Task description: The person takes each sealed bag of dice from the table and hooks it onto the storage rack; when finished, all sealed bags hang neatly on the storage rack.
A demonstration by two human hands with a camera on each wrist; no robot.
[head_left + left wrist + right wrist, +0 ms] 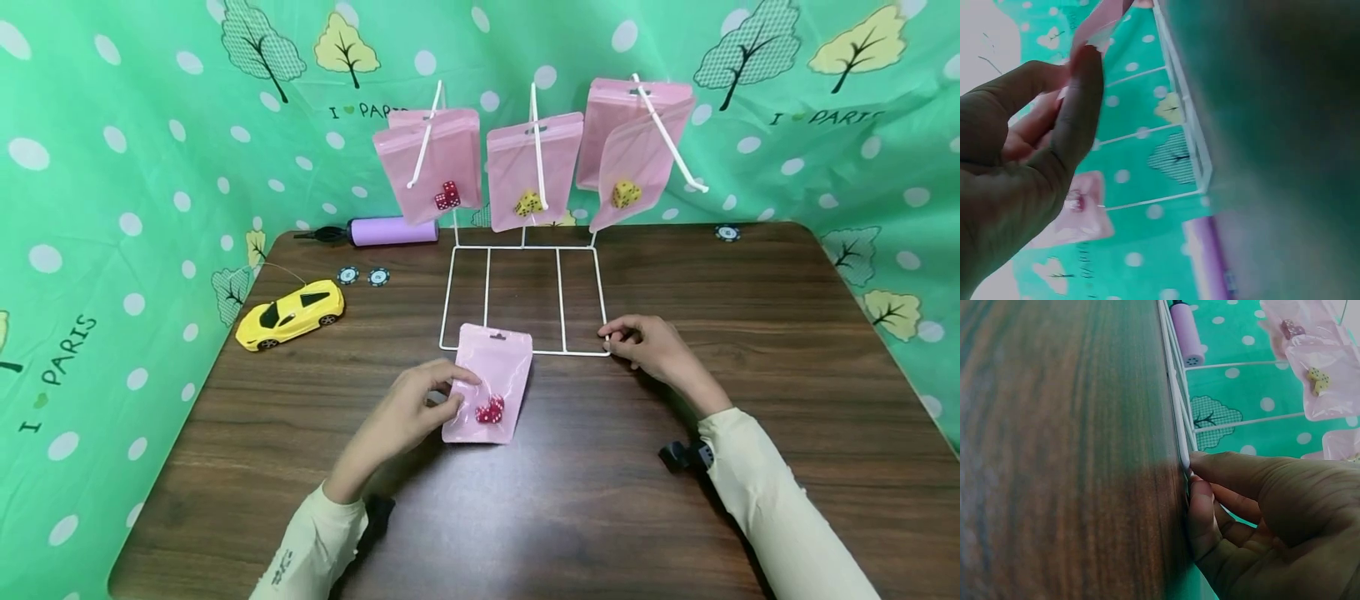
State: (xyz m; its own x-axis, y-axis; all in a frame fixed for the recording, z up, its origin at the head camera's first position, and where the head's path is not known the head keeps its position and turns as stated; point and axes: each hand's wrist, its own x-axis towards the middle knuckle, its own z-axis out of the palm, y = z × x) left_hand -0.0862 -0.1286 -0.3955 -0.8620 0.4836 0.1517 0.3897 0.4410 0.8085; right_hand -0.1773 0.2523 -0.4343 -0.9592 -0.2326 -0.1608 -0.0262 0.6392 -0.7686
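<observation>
A pink zip pouch [495, 358] with red dice [490, 410] in it is held by my left hand [405, 412], thumb and fingers pinching its left side. The pouch stands tilted in front of a white wire display rack [561, 300] and overlaps its front bar in the head view. My right hand [652, 346] pinches the rack's front right corner, as the right wrist view also shows. Three prongs of the rack carry more pink pouches: the left pouch [427, 158] with red dice, the middle pouch [516, 171] and right pouch [637, 167] with yellow dice.
On the left of the table lie a yellow toy car [292, 315] and a purple hand pump [393, 232]. Two poker chips [348, 275] are beside the car, and another chip [727, 233] lies at the back right. A green patterned cloth [180, 125] hangs behind.
</observation>
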